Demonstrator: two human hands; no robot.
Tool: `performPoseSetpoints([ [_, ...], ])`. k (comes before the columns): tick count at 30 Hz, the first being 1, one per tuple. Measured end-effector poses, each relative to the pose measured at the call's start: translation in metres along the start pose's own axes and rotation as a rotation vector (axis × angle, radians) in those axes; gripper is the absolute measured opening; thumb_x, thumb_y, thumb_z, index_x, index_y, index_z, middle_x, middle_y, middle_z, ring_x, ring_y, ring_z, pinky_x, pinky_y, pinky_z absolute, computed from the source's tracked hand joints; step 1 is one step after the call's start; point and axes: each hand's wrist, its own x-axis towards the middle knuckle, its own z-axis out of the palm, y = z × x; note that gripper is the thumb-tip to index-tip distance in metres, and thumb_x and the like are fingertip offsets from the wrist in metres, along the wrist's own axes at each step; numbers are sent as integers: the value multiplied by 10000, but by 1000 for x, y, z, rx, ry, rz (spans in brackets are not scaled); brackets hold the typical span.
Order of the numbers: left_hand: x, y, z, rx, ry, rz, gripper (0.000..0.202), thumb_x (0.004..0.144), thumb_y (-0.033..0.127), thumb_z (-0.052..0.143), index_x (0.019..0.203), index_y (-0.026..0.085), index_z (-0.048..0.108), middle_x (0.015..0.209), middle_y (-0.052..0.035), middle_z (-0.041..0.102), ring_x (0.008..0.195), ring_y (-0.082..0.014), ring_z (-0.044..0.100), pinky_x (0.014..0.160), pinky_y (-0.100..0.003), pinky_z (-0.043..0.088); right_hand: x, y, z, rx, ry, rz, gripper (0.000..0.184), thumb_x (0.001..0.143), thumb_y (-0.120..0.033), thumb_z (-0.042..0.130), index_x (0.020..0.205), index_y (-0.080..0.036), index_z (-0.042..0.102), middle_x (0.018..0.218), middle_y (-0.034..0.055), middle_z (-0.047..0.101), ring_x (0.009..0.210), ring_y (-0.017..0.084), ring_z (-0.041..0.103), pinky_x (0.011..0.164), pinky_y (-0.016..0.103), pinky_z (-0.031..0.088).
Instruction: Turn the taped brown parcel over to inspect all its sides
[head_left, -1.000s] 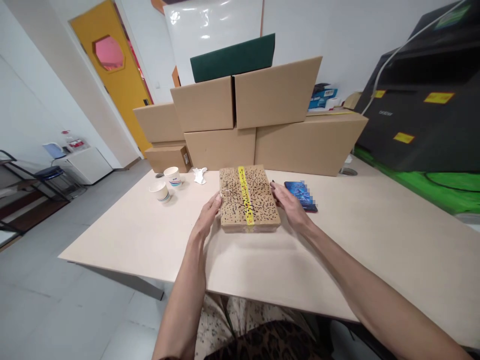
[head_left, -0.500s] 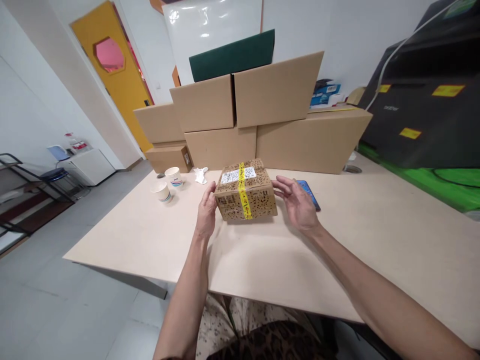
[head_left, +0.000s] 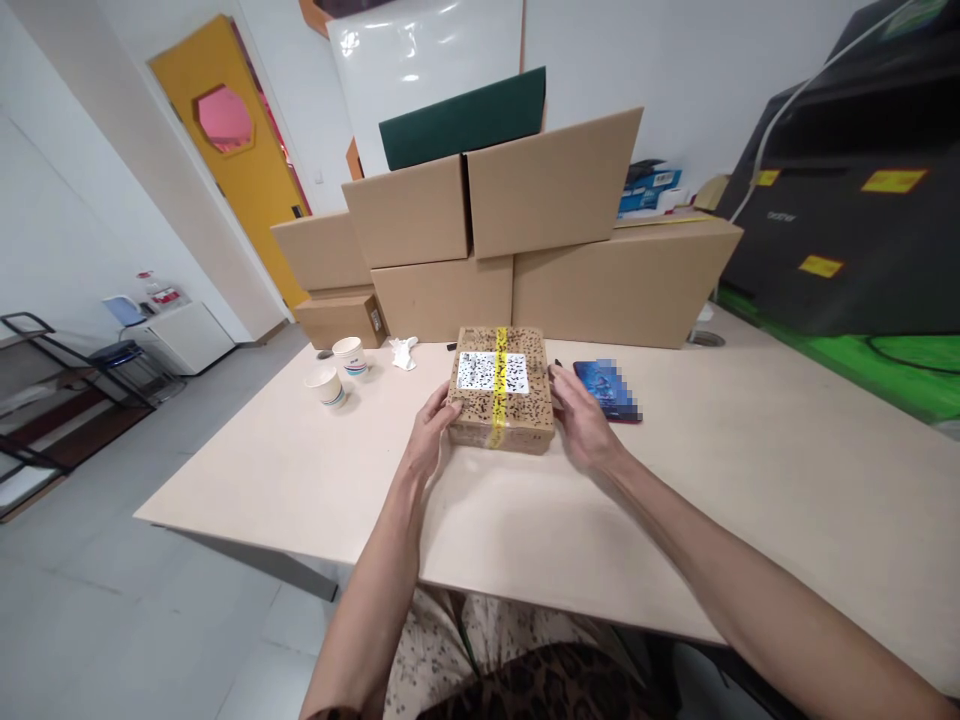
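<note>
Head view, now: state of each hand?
Left hand: holding the speckled box at its left side.
Right hand: at the box's right side; whether gripping cannot be told.

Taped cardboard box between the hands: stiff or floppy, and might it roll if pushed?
The taped cardboard box is probably stiff, since its edges look straight. Broad and low with flat faces, it would likely slide rather than roll or tip. The yellow tape across its top should help keep it shut.

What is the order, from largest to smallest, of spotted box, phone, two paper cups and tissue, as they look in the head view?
1. Spotted box
2. Phone
3. Near cup and far cup: they look alike, and nearness makes ranking unsure.
4. Tissue
</note>
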Motion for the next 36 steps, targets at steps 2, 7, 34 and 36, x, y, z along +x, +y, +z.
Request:
performPoseSetpoints([
  [2,0,-2,-3,-6,-39,96,693,755,379,829,1423,288,668,1645,-54,553,1582,-361,397,1250,-475,365,0,-10,2,201,44,-32,549,884,-668,661,1323,-338,662,1469,34,696,1360,280,645,1089,474,562],
  [7,3,-13,-7,12,-148,206,889,671,226,846,1494,401,558,1757,9,372,1665,-347,195,1280,-528,293,-2,-34,3,493,84,-129,405,872,-645,699,1162,-369,757,1364,-20,752,1386,258,616,1185,468,488],
  [34,-2,4,-4,-205,95,306,695,857,711,720,1422,312,653,1649,-69,541,1640,-327,324,1335,-492,293,-6,-19,3,378,1,14,433,793,-702,770,983,-319,844,1204,37,818,1302,316,676,1111,488,523],
  [36,-1,4,-4,-204,93,311,711,842,703,743,1420,299,654,1641,-79,550,1645,-327,315,1348,-489,272,-7,-17,4,370,-1,21,433,770,-707,791,966,-325,849,1190,37,822,1293,317,681,1133,495,508],
])
